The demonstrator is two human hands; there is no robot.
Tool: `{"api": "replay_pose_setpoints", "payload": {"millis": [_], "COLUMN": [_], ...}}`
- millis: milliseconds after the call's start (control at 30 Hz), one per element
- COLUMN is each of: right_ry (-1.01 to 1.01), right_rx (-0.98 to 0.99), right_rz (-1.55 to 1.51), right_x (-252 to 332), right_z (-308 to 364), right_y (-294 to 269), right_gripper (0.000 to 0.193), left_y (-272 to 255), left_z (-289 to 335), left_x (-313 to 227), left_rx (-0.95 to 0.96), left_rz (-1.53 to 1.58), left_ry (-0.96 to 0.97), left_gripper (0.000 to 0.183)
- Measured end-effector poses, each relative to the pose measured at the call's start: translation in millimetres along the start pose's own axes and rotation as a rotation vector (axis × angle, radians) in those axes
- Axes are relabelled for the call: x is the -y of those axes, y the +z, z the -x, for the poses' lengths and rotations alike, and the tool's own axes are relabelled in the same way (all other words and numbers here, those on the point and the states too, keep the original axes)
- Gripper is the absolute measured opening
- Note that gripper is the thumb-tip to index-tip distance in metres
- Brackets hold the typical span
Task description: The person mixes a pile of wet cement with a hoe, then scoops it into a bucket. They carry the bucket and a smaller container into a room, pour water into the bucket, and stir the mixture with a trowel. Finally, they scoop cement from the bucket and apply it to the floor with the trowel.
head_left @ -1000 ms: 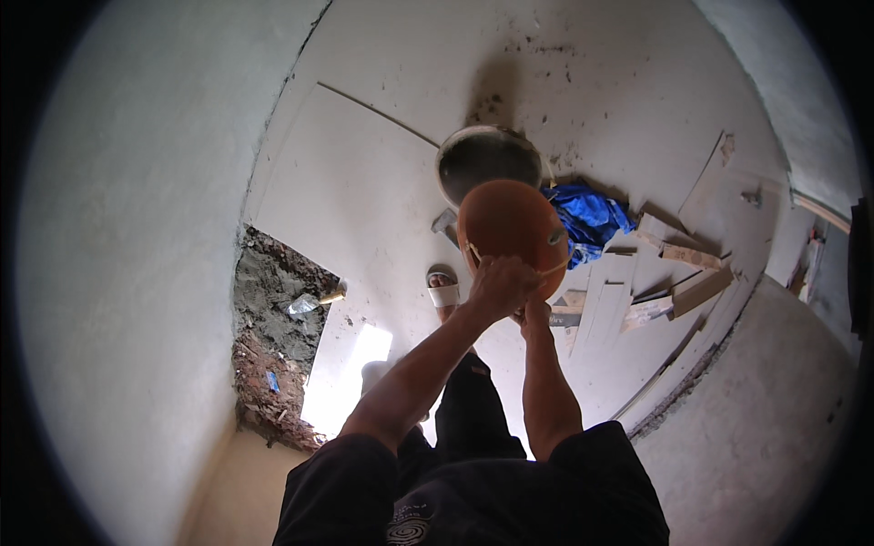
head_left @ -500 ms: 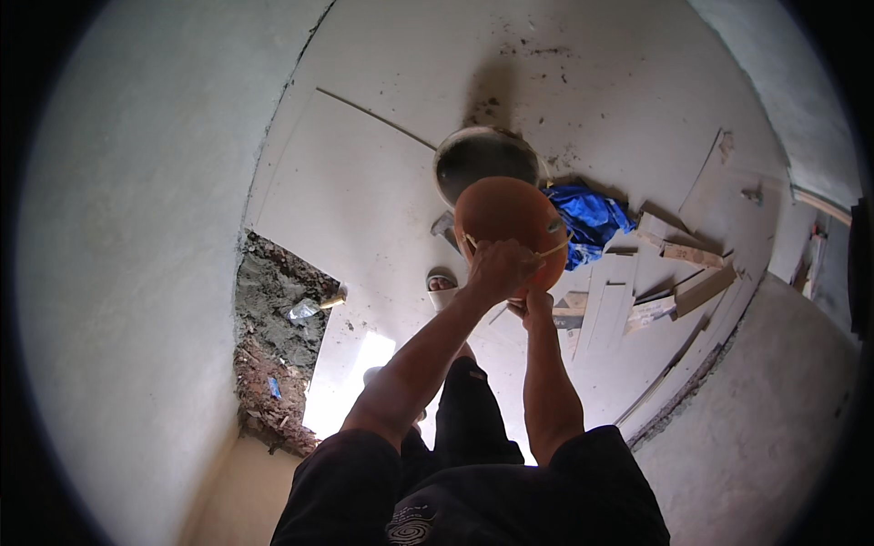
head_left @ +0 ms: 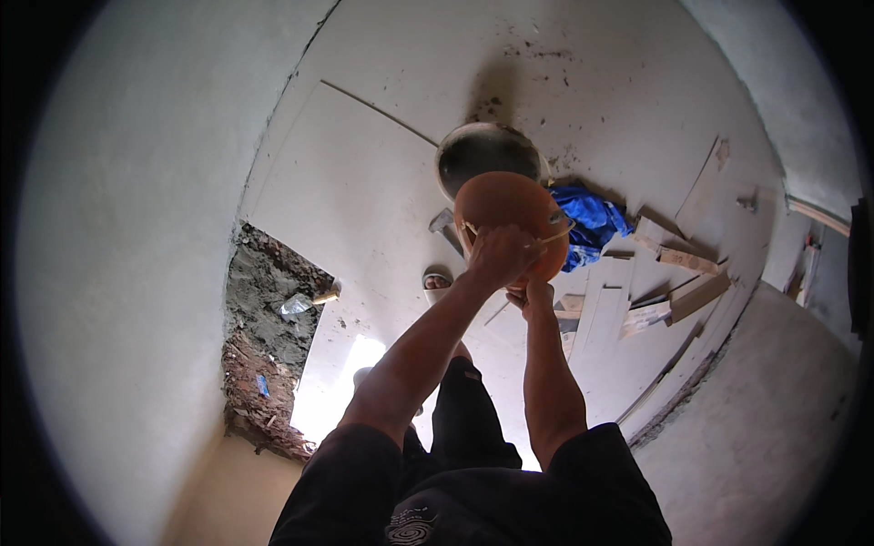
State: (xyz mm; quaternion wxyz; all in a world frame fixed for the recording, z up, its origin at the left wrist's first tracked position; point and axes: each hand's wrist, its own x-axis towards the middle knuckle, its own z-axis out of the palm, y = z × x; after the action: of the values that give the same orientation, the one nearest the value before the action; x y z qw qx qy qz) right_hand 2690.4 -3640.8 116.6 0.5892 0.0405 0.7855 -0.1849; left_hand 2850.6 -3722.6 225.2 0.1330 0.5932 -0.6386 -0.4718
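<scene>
Head view, looking straight down: both bare hands hold an orange bucket (head_left: 512,223) out in front of the body. Left hand (head_left: 499,255) is the main grip, its fingers closed over the near rim where a thin wire handle crosses. Right hand (head_left: 535,296) sits just below and behind that grip, pressed to the underside of the bucket; its fingers are mostly hidden, so whether they are curled shut cannot be told.

Compared with a second ago, the bucket is a little higher and further from the body and both arms reach further, while the left-hand grip is unchanged. That reads as the bucket being lifted and tipped forward, not set down.

Directly beyond the grip, partly covered by the bucket, a round dark metal pan (head_left: 487,155) rests on the pale floor (head_left: 364,173). To the right of the grip lies a crumpled blue cloth (head_left: 587,218), and past it a scatter of pale wooden offcuts (head_left: 674,273). Left of the grip and nearer the body, a rough patch of broken floor (head_left: 269,337) shows grey rubble. A sandalled foot (head_left: 437,282) stands just left of the grip.
</scene>
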Motion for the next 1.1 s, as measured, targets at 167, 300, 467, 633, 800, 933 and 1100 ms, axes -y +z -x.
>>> {"api": "replay_pose_setpoints", "payload": {"millis": [167, 300, 467, 633, 800, 933, 1100], "right_ry": [0.006, -0.007, 0.001, 0.014, -0.06, -0.124, -0.355], "right_rx": [0.029, 0.024, 0.082, 0.196, 0.336, 0.355, 0.475], "right_rz": [0.016, -0.005, -0.006, 0.063, 0.017, 0.357, 0.982], "right_x": [2, -6, -33, -70, -82, -82, -117], "right_z": [5, 6, -18, -37, -12, 27, 95], "right_y": [2, -3, -24, -67, -113, -120, -110], "right_gripper": [0.04, 0.042, 0.041, 0.037, 0.035, 0.044, 0.057], "left_y": [-1, 3, 16, 37, 40, 34, 64], "left_z": [-1, 5, 19, 64, 163, 263, 398], "left_x": [2, 3, 6, 1, -22, -53, -81], "left_rx": [-0.01, 0.0, -0.031, 0.079, 0.001, -0.133, -0.386], "left_rz": [0.093, 0.084, 0.088, 0.175, 0.461, 0.587, 0.572], "left_ry": [-0.024, -0.036, 0.045, -0.014, -0.028, -0.162, -0.352], "left_gripper": [0.028, 0.027, 0.027, 0.023, 0.022, 0.029, 0.036]}}
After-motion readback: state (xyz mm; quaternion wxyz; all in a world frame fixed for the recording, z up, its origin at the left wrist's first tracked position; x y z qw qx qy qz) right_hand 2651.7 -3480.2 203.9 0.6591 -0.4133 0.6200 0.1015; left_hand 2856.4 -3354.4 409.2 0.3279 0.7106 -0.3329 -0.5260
